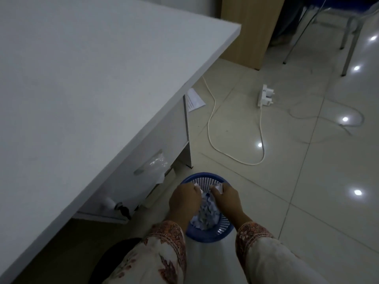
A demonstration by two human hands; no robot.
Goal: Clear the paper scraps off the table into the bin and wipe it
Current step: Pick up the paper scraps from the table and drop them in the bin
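A blue mesh bin (205,178) stands on the floor by the corner of the white table (86,78). White paper scraps (206,212) fill its inside. Both my hands are held over the bin's mouth. My left hand (184,201) has its fingers curled round a small white scrap at its fingertips. My right hand (225,199) pinches another white scrap (218,188). The part of the table top in view shows no scraps.
A drawer front with a handle (147,160) sits under the table edge. A white cable (211,124) and a power strip (265,95) lie on the tiled floor. A sheet of paper (193,100) lies under the table. Chair legs (348,50) stand at the far right.
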